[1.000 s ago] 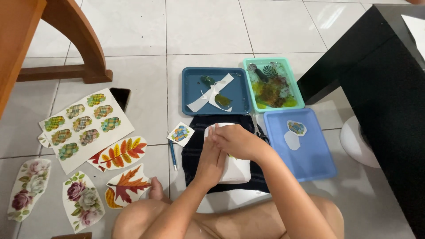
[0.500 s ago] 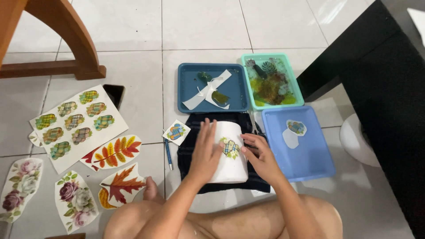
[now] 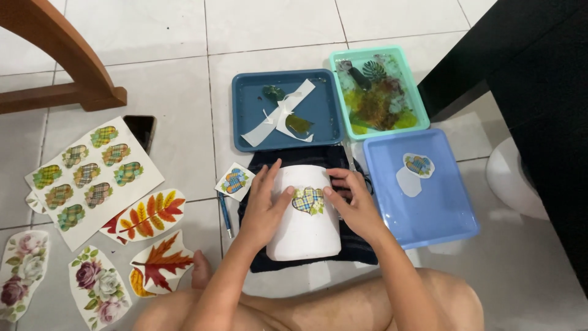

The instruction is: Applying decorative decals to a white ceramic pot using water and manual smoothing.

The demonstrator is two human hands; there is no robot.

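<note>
- The left hand (image 3: pixel 262 205) and right hand (image 3: pixel 357 206) had been spread apart since the earlier frames, uncovering the plaid heart decal (image 3: pixel 307 200).
- The white cylinder (image 3: pixel 304 214) lay on the dark towel (image 3: pixel 361 248), steadied by open fingers pressed flat on either side, not clamped.

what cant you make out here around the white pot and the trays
Head view only:
- White pot: its far side and whatever lies under it, hidden by its own body and the dark cloth.
- Left hand and right hand: palms turned away against the pot.
- Green tray: soaked pieces overlap, separate shapes unclear.
- White round object: partly covered by black furniture.
</note>
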